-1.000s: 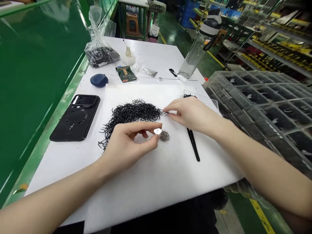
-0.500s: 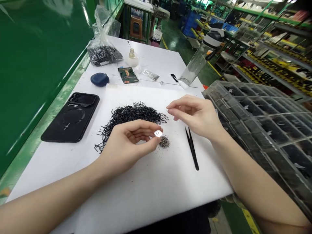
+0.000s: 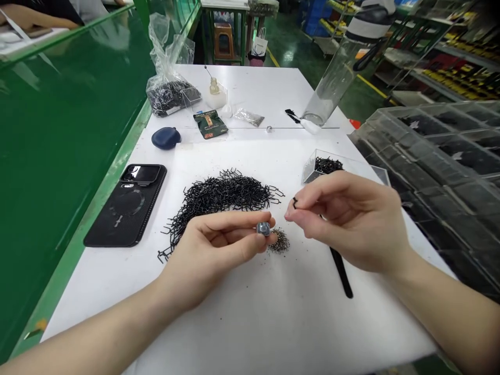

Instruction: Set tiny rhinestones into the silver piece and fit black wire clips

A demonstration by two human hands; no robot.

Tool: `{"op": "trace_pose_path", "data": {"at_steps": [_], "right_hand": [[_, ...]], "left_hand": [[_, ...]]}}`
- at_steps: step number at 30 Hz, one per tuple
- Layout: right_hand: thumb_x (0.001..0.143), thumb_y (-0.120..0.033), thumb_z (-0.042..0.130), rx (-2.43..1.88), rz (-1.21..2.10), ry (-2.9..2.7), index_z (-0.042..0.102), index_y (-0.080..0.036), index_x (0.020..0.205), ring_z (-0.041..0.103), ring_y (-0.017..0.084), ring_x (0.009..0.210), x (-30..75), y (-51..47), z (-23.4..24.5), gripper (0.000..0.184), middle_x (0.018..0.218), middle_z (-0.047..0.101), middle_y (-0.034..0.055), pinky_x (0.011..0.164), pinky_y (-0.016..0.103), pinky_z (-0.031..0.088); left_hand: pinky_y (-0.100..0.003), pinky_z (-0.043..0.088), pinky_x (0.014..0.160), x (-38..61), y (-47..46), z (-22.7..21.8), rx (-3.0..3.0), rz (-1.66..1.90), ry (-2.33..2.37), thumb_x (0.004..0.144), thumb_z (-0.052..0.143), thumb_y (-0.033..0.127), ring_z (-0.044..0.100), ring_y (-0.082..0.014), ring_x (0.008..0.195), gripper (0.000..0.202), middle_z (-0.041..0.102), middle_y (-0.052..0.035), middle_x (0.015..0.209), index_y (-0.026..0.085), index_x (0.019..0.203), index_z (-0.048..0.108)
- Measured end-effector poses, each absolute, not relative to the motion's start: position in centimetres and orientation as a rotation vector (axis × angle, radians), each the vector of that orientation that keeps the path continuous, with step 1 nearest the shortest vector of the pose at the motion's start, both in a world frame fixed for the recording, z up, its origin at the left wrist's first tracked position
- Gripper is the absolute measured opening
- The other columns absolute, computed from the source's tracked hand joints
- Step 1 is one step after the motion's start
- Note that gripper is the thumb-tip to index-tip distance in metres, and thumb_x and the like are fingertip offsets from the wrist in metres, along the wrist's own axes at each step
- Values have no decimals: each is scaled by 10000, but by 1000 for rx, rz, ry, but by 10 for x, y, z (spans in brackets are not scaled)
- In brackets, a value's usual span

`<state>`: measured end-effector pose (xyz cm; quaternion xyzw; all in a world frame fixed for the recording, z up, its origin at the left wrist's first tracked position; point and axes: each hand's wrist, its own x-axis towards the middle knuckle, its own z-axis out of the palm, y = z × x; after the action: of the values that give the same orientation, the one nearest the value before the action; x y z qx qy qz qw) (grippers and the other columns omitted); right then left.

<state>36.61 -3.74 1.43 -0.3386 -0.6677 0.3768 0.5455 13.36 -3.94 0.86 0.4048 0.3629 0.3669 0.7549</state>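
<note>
My left hand (image 3: 213,250) pinches a small shiny metal piece (image 3: 263,228) between thumb and forefinger, just above a little heap of tiny grey bits (image 3: 280,242). A few centimetres to its right, my right hand (image 3: 351,221) pinches a small black wire clip (image 3: 295,202) at its fingertips. Behind both hands a pile of black wire clips (image 3: 222,195) lies on the white foam mat (image 3: 250,312). Black tweezers (image 3: 341,273) lie on the mat, partly under my right hand.
A black phone (image 3: 127,204) lies at the left near the green edge. A clear box of clips (image 3: 326,166), a blue case (image 3: 166,138), a green packet (image 3: 211,125), a bag of clips (image 3: 167,94) and a clear bottle (image 3: 332,86) stand farther back. Compartment trays (image 3: 441,151) sit at the right.
My right hand has lifted off the pile with a clip and come nearer my left hand. The left hand kept its pinch on the metal piece.
</note>
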Motion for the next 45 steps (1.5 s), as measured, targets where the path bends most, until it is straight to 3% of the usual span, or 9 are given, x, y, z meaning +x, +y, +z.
{"op": "trace_pose_path", "data": {"at_steps": [4, 9, 16, 19, 25, 32, 37, 42, 45], "right_hand": [[936, -29, 800, -826, 905, -1589, 736, -236, 1100, 747, 77, 811, 363, -43, 14, 272, 945, 735, -36, 635, 162, 655], [967, -24, 756, -831, 817, -1704, 750, -219, 1044, 736, 60, 851, 364, -45, 15, 210, 975, 776, -55, 700, 184, 619], [942, -32, 783, -861, 667, -1774, 835, -261, 988, 793, 122, 939, 360, -47, 20, 240, 1045, 817, -6, 843, 236, 689], [918, 2, 793, -877, 599, -1777, 818, -258, 971, 795, 88, 877, 355, -51, 24, 266, 994, 839, -36, 830, 187, 687], [912, -23, 841, -939, 617, -1649, 798, -306, 1139, 831, 107, 922, 347, -60, 18, 365, 1049, 852, -81, 879, 209, 727], [993, -78, 820, -1007, 681, -1678, 836, -372, 1124, 816, 75, 929, 358, -61, 16, 322, 1083, 848, -128, 840, 212, 708], [987, -100, 823, -1070, 585, -1653, 842, -411, 1088, 812, 125, 866, 359, -60, 17, 328, 1055, 842, -122, 808, 323, 731], [969, -59, 802, -996, 616, -1705, 799, -319, 1047, 801, 98, 891, 357, -58, 21, 272, 1010, 843, -82, 747, 236, 693], [973, -75, 805, -976, 652, -1701, 788, -311, 1019, 792, 125, 864, 357, -58, 23, 241, 967, 835, -60, 705, 270, 691]], "left_hand": [[-102, 677, 897, 134, -38, 11, 870, 791, 798, 875, 952, 186, 854, -104, 949, 227, 868, 3, 1033, 317, 1055, 910], [-109, 690, 872, 136, -37, 13, 829, 795, 795, 873, 946, 149, 853, -103, 928, 135, 866, -3, 996, 231, 956, 877], [-115, 697, 884, 134, -39, 11, 785, 778, 733, 879, 936, 126, 856, -108, 945, 195, 866, 15, 1014, 282, 993, 906], [-116, 697, 892, 133, -39, 11, 773, 778, 730, 856, 958, 137, 857, -115, 944, 214, 864, 19, 1006, 301, 985, 912], [-137, 689, 966, 133, -38, 8, 829, 786, 791, 844, 983, 204, 860, -151, 1017, 212, 865, -3, 1074, 330, 1003, 920], [-77, 673, 909, 135, -37, 10, 808, 801, 754, 872, 946, 144, 851, -93, 962, 211, 865, 19, 1038, 310, 999, 919], [-91, 685, 893, 136, -38, 10, 797, 815, 788, 852, 957, 130, 847, -92, 941, 208, 866, 5, 1034, 281, 989, 918], [-83, 678, 897, 136, -37, 9, 807, 803, 801, 848, 966, 151, 853, -109, 961, 199, 867, -6, 1042, 287, 986, 921], [-87, 682, 898, 136, -37, 10, 810, 804, 805, 836, 976, 163, 854, -115, 967, 204, 867, 11, 1045, 295, 981, 922]]}}
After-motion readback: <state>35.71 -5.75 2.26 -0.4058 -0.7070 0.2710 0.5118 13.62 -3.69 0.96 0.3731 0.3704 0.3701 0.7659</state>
